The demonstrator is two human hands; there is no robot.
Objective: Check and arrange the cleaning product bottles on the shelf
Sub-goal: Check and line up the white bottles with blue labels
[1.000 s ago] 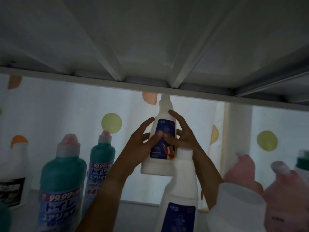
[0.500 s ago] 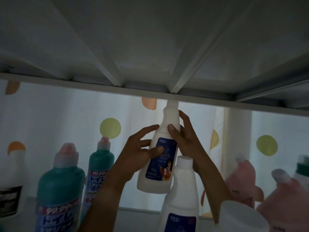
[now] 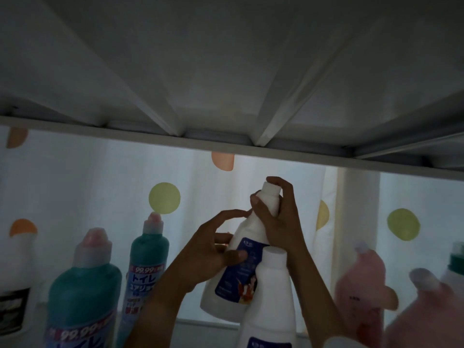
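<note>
A white bottle with a dark blue label (image 3: 234, 277) is held up off the shelf, tilted with its cap to the upper right. My right hand (image 3: 278, 222) grips its neck just under the white cap. My left hand (image 3: 213, 247) holds the body, thumb on the label and fingers spread. A second white bottle (image 3: 270, 297) of the same kind stands in front and hides the lower right of the held one. Two teal bottles (image 3: 82, 292) with pink caps and Japanese labels stand at the left.
The underside of the upper shelf (image 3: 226, 71) with its white ribs hangs close above the hands. Pink bottles (image 3: 364, 285) crowd the right, with a green-capped one at the far right edge. A white bottle with a dark label (image 3: 15, 292) stands far left. A dotted curtain (image 3: 75, 177) hangs behind.
The held bottle has come down and tilted further. My right hand slid up from the label to the neck by the cap, and the left hand shifted lower on the body.
</note>
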